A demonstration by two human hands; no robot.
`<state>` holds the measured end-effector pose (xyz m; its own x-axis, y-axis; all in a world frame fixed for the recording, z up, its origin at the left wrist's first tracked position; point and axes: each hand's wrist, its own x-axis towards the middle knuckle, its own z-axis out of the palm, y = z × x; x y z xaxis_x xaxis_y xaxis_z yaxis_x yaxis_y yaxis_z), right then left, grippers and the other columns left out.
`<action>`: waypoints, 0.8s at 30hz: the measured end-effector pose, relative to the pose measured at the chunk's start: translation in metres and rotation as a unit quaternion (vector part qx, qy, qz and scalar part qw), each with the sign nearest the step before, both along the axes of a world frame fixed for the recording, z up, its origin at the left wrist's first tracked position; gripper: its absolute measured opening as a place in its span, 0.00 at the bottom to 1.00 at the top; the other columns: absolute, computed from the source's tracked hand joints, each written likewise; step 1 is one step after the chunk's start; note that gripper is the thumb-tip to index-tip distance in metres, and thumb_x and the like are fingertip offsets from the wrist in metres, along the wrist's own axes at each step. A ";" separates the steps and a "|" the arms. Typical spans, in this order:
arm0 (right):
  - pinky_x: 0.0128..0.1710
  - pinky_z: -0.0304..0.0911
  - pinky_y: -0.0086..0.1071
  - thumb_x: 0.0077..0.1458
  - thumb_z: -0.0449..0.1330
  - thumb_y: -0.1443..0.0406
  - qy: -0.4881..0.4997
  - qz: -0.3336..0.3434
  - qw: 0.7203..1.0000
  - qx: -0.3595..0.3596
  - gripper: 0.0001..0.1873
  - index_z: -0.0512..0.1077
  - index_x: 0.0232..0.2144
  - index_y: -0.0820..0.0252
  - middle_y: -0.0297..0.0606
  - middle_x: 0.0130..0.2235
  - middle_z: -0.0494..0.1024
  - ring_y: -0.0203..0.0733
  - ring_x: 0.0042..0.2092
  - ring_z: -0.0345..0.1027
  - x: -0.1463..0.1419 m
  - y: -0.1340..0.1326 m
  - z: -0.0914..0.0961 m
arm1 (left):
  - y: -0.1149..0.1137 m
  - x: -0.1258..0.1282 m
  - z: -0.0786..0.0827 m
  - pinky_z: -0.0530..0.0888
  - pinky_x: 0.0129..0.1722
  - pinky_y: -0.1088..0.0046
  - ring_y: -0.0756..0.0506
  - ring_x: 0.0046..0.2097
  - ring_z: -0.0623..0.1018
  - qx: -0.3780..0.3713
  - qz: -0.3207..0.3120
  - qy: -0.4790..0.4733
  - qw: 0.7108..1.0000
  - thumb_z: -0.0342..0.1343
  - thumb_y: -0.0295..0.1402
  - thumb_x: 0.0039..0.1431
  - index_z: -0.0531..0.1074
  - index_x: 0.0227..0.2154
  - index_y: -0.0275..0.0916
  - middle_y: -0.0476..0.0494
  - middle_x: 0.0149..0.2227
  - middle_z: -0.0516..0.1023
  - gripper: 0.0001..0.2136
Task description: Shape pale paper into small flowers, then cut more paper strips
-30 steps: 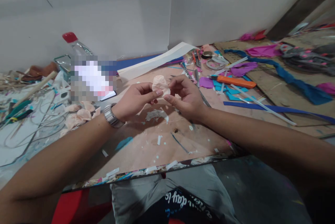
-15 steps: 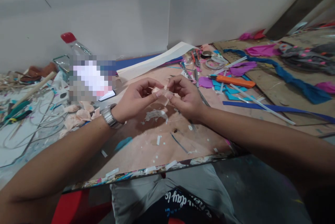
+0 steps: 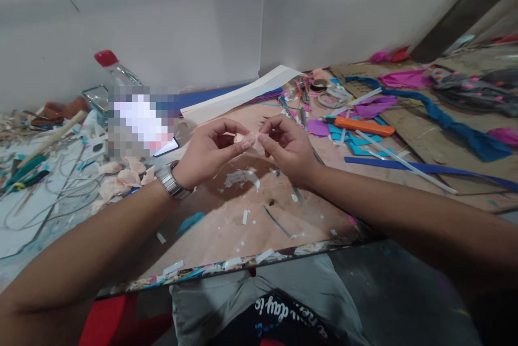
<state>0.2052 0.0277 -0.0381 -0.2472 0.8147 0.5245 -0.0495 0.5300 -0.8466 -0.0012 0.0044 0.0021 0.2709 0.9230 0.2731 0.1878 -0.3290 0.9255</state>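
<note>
Head view: left hand and right hand both pinch small pale peach crumpled paper piece between fingertips, mid-scene above scrap-littered brown board. Orange utility knife lies far right.

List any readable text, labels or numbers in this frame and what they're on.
"day is": my best reading of the white script on the dark garment at the lap; it is slanted and the rest is illegible.
Bottle label: blurred out, unreadable.
Orange cutter and pinched peach paper piece: no text visible.
</note>
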 end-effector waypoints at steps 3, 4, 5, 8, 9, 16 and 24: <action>0.29 0.65 0.31 0.61 0.67 0.57 0.001 0.004 1.000 0.003 0.12 0.70 0.35 0.55 0.34 0.36 0.71 0.35 0.33 0.66 0.000 -0.001 0.001 | -0.001 0.001 0.001 0.76 0.35 0.76 0.51 0.35 0.79 -0.021 -0.002 -0.015 1.000 0.72 0.40 0.54 0.78 0.41 0.35 0.41 0.42 0.81 0.17; 0.29 0.65 0.31 0.61 0.67 0.57 0.002 0.005 1.000 0.006 0.11 0.70 0.35 0.55 0.34 0.36 0.71 0.35 0.33 0.66 0.000 -0.002 0.002 | -0.001 0.001 0.001 0.76 0.36 0.76 0.51 0.36 0.79 -0.029 -0.004 -0.020 0.999 0.72 0.39 0.54 0.78 0.41 0.35 0.41 0.43 0.81 0.17; 0.29 0.65 0.31 0.61 0.67 0.57 0.003 0.005 1.000 0.009 0.11 0.70 0.35 0.55 0.34 0.36 0.71 0.35 0.33 0.66 0.001 -0.002 0.002 | -0.001 0.002 0.002 0.76 0.37 0.77 0.51 0.36 0.79 -0.036 -0.005 -0.024 0.999 0.72 0.38 0.54 0.78 0.41 0.35 0.41 0.44 0.81 0.16; 0.29 0.66 0.31 0.61 0.67 0.56 0.005 0.006 1.000 0.014 0.11 0.71 0.35 0.55 0.35 0.37 0.72 0.36 0.34 0.67 0.001 -0.003 0.002 | -0.002 0.003 0.003 0.77 0.39 0.76 0.51 0.38 0.80 -0.041 -0.003 -0.027 0.999 0.72 0.37 0.54 0.77 0.41 0.34 0.40 0.45 0.82 0.16; 0.29 0.66 0.31 0.61 0.67 0.56 0.004 0.006 1.000 0.014 0.12 0.71 0.35 0.55 0.35 0.36 0.72 0.37 0.34 0.67 0.002 -0.003 0.002 | -0.002 0.003 0.004 0.78 0.40 0.75 0.50 0.39 0.80 -0.040 -0.001 -0.026 0.999 0.72 0.37 0.54 0.77 0.41 0.35 0.40 0.45 0.82 0.16; 0.29 0.66 0.31 0.61 0.67 0.57 0.006 0.010 1.000 0.026 0.11 0.71 0.34 0.56 0.35 0.36 0.72 0.36 0.34 0.66 0.002 -0.003 0.003 | -0.003 0.003 0.004 0.78 0.39 0.75 0.50 0.37 0.80 -0.041 0.010 -0.030 0.999 0.70 0.36 0.56 0.78 0.40 0.35 0.41 0.42 0.82 0.13; 0.31 0.68 0.34 0.60 0.67 0.55 -0.021 -0.007 0.997 0.076 0.11 0.74 0.35 0.53 0.38 0.39 0.75 0.41 0.38 0.69 0.001 -0.003 0.005 | -0.002 0.004 0.003 0.80 0.44 0.71 0.49 0.40 0.81 -0.023 0.016 -0.045 0.999 0.70 0.35 0.55 0.78 0.39 0.35 0.42 0.43 0.82 0.12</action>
